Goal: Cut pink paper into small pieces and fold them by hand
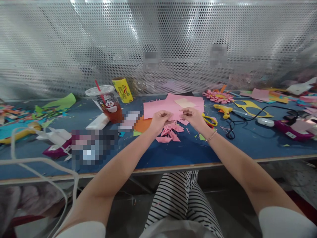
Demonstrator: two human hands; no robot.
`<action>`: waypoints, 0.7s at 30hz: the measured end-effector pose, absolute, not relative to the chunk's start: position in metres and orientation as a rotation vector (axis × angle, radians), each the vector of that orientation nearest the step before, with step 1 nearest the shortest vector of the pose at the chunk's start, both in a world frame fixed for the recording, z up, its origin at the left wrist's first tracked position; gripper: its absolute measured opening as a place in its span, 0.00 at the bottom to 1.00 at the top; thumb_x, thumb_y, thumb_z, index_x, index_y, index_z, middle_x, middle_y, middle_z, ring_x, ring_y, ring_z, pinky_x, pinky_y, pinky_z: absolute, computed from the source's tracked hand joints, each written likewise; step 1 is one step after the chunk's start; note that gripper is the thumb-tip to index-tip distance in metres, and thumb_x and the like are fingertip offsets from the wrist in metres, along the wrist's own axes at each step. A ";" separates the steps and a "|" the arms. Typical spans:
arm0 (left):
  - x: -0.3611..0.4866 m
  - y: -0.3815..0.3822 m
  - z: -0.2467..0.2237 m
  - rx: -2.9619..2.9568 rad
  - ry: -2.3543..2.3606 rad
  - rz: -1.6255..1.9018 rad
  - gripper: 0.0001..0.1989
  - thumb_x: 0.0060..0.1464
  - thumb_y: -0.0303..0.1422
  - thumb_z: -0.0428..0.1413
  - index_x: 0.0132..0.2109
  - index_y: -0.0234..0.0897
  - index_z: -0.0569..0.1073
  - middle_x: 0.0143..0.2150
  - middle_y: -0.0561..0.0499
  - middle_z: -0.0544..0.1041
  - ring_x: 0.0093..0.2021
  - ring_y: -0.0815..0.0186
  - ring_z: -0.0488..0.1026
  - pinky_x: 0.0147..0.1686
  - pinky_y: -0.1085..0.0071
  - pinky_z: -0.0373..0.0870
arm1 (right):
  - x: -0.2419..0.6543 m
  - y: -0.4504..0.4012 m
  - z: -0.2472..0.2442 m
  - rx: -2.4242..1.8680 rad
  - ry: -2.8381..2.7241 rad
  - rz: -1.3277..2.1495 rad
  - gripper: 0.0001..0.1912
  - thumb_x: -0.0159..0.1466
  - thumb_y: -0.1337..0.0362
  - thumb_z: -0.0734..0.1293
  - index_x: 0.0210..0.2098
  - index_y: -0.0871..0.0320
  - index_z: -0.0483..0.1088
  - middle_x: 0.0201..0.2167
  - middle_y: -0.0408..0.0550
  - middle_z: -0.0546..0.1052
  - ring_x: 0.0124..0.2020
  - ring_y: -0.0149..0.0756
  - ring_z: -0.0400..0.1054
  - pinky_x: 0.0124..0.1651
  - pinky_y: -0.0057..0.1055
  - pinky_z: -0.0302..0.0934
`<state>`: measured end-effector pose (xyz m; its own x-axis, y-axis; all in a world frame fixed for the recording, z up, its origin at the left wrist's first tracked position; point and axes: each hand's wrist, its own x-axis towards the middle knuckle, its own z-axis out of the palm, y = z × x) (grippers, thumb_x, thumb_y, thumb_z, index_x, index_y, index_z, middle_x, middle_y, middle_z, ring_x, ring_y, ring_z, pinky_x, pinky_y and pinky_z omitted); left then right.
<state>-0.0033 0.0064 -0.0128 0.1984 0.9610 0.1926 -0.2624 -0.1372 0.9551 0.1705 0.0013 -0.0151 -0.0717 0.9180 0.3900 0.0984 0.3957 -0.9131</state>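
Note:
Pink paper sheets (158,106) lie on the blue table, with a pale yellow piece (182,102) on top. My left hand (160,119) is over their front edge, thumb and fingers pinched together. To its right, my right hand (192,115) is closed in a similar pinch. Pink paper seems to be between the fingertips of both hands, but it blends with the sheets behind. Folded pink paper pieces (170,133) lie in a small heap just below the hands. Yellow-handled scissors (210,120) rest beside my right wrist.
A drink cup (110,105) with a red straw and a yellow can (123,91) stand at the left. A yellow glue gun (223,110) with a black cord lies right. A perforated metal panel (173,43) rises behind the table.

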 end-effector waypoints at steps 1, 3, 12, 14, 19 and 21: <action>-0.003 0.007 -0.013 1.239 0.786 1.269 0.13 0.37 0.35 0.62 0.29 0.33 0.71 0.28 0.56 0.67 0.28 0.76 0.67 0.37 0.66 0.75 | 0.171 0.002 -0.016 -0.952 -1.490 0.881 0.14 0.47 0.64 0.69 0.34 0.60 0.68 0.23 0.41 0.70 0.25 0.28 0.67 0.35 0.33 0.67; -0.003 0.008 -0.014 1.235 0.797 1.272 0.13 0.37 0.36 0.63 0.29 0.32 0.71 0.28 0.55 0.68 0.28 0.76 0.67 0.38 0.66 0.75 | 0.171 0.004 -0.019 -0.948 -1.505 0.858 0.14 0.48 0.63 0.69 0.34 0.60 0.69 0.23 0.41 0.70 0.26 0.29 0.67 0.35 0.33 0.67; -0.001 0.001 -0.009 1.381 0.847 1.223 0.14 0.38 0.37 0.62 0.29 0.31 0.72 0.25 0.54 0.70 0.27 0.74 0.69 0.36 0.66 0.75 | 0.170 0.000 -0.019 -1.006 -1.723 0.608 0.11 0.53 0.61 0.65 0.34 0.60 0.70 0.28 0.45 0.73 0.27 0.30 0.65 0.33 0.30 0.61; 0.000 -0.003 -0.008 1.417 0.854 1.190 0.14 0.38 0.37 0.62 0.29 0.30 0.72 0.25 0.54 0.70 0.26 0.74 0.69 0.35 0.67 0.75 | 0.169 -0.004 -0.017 -1.015 -1.749 0.579 0.09 0.54 0.61 0.63 0.31 0.60 0.71 0.26 0.45 0.73 0.27 0.30 0.65 0.32 0.29 0.59; 0.003 -0.005 -0.008 1.332 0.782 1.173 0.13 0.35 0.36 0.63 0.26 0.30 0.72 0.23 0.55 0.69 0.24 0.75 0.68 0.34 0.65 0.75 | 0.168 -0.009 -0.012 -1.069 -1.720 0.504 0.10 0.55 0.60 0.63 0.25 0.60 0.71 0.20 0.42 0.70 0.22 0.28 0.60 0.26 0.26 0.54; 0.002 -0.005 -0.008 1.282 0.770 1.168 0.13 0.34 0.35 0.63 0.26 0.30 0.72 0.22 0.56 0.68 0.24 0.75 0.68 0.33 0.66 0.75 | 0.168 -0.010 -0.010 -1.081 -1.722 0.501 0.10 0.55 0.60 0.63 0.25 0.60 0.71 0.19 0.42 0.70 0.22 0.28 0.60 0.25 0.26 0.54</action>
<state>0.0024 -0.0045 -0.0081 0.2820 0.9450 0.1656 -0.2208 -0.1040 0.9697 0.1682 -0.0095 -0.0105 -0.1000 0.8438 0.5272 0.4294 0.5146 -0.7422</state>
